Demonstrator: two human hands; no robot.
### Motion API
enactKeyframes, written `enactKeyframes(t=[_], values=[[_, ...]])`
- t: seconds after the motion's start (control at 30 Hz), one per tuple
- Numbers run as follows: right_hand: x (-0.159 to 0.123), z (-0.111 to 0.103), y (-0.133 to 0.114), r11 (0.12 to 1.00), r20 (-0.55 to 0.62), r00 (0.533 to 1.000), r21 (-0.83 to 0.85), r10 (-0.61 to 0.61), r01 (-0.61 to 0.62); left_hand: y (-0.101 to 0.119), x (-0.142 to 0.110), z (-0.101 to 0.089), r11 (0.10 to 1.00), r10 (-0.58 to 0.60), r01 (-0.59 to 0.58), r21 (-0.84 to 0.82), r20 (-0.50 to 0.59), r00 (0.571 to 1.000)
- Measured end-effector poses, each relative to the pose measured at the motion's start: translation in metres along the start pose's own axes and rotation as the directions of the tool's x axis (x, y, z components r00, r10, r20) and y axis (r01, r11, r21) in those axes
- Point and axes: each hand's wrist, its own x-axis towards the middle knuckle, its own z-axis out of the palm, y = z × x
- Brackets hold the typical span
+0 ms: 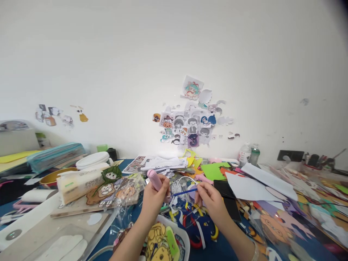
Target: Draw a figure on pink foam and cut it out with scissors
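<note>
In the middle of the head view, my left hand [160, 186] is closed around a pink round-ended tool [154, 179], whose lower end is hidden by the fingers. My right hand [209, 197] pinches the right end of a thin blue strip [185, 192]. The strip stretches leftward, its far end meeting the fingers of my left hand; whether they grip it or the tool touches it, I cannot tell. Beneath both hands lie blue and white scraps [187, 214] and red-handled scissors [186, 221]. A white tub [186, 237] of cut-out figures stands below my left forearm.
A tissue pack [81, 183] and decorated board [111, 197] lie to the left. Green paper [214, 170], white sheets [252, 186] and a black flat object [231, 203] are to the right. Bottles [244, 154] stand against the wall. Cut-out pictures [193, 125] hang on it.
</note>
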Motion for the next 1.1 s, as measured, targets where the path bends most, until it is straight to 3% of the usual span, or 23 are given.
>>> enactKeyframes(t=[0.23,0.47,0.6,0.7,0.8,0.9,1.0,1.1], values=[[0.002,-0.005,0.003,0.995,-0.102,0.995,0.104,0.009,0.002,-0.002,-0.003,0.005,0.997,-0.073,0.073,-0.004,0.075,0.995],[-0.001,0.003,-0.002,0.966,-0.169,0.984,0.257,0.051,-0.006,-0.011,-0.008,0.011,0.983,0.002,-0.018,0.182,0.086,0.996],[-0.01,0.013,-0.002,0.966,-0.049,0.999,0.26,0.001,0.012,-0.011,-0.014,0.017,0.983,0.03,-0.059,0.176,0.167,0.986],[-0.015,0.017,-0.003,0.982,-0.001,0.994,0.155,-0.111,0.11,-0.01,-0.016,0.019,0.977,0.069,-0.113,0.183,0.235,0.97],[-0.015,0.012,-0.004,0.955,-0.104,0.95,-0.003,-0.294,0.295,-0.008,-0.017,0.019,0.967,0.059,-0.127,0.221,0.293,0.954],[-0.011,0.0,-0.005,0.908,-0.125,0.906,-0.172,-0.404,0.381,-0.002,-0.019,0.018,0.953,0.039,-0.137,0.27,0.341,0.939],[-0.009,-0.011,-0.007,0.793,-0.025,0.861,-0.403,-0.508,0.456,0.003,-0.023,0.017,0.958,0.045,-0.159,0.238,0.422,0.905],[-0.01,-0.014,-0.011,0.638,0.104,0.805,-0.556,-0.583,0.534,0.005,-0.026,0.014,0.982,0.045,-0.137,0.129,0.547,0.836]])
